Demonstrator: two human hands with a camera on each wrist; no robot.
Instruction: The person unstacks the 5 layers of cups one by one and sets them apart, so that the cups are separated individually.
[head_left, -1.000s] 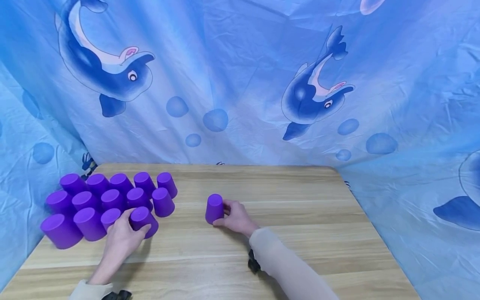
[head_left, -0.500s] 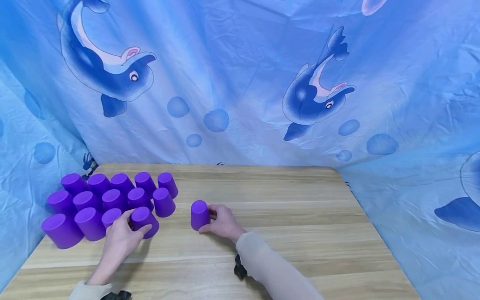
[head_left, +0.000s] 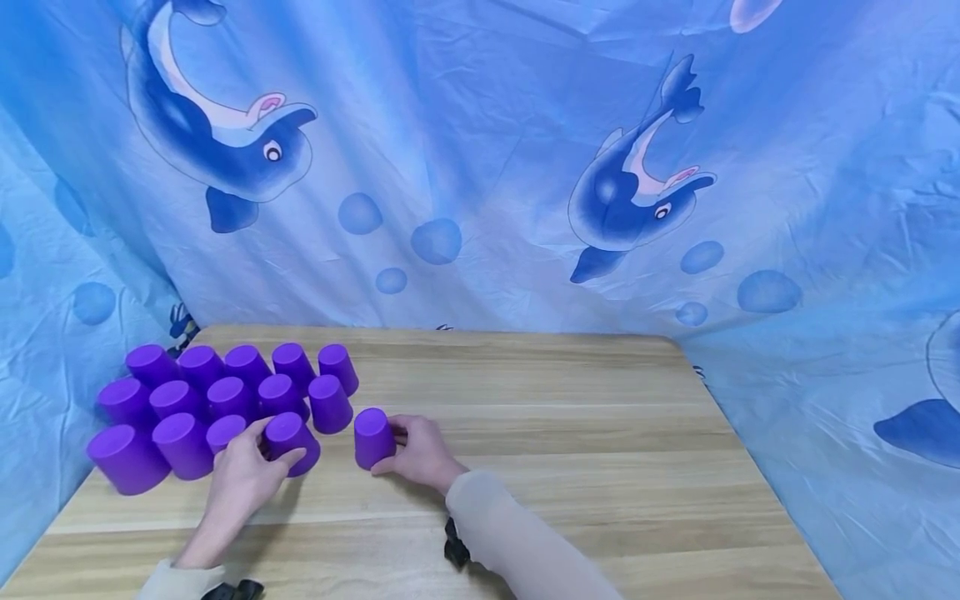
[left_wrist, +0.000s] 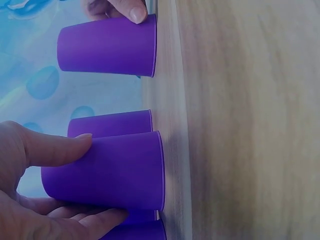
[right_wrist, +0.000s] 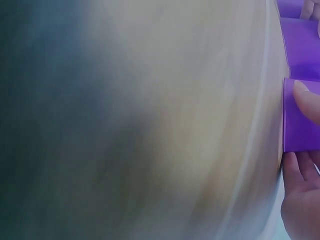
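My left hand (head_left: pixel 246 473) grips an upside-down purple cup (head_left: pixel 291 443) at the right end of the front row, thumb on its near side and fingers behind, as the left wrist view shows. To its right, my right hand (head_left: pixel 422 451) holds another inverted purple cup (head_left: pixel 373 438) between thumb and fingers. A strip of wood shows between these two cups in the head view. In the right wrist view, the right thumb (right_wrist: pixel 308 102) lies along the side of the held cup (right_wrist: pixel 300 125), whose rim is close to the tabletop.
Several more upside-down purple cups (head_left: pixel 176 400) stand in three rows on the left of the wooden table (head_left: pixel 585 433). A blue curtain (head_left: pixel 480 167) printed with dolphins hangs behind and beside the table. Dark wrist cameras (head_left: pixel 455 546) sit at both sleeves.
My right hand has carried its cup leftward and slightly nearer across the table, closing in on the front row. The left hand stays on its cup.
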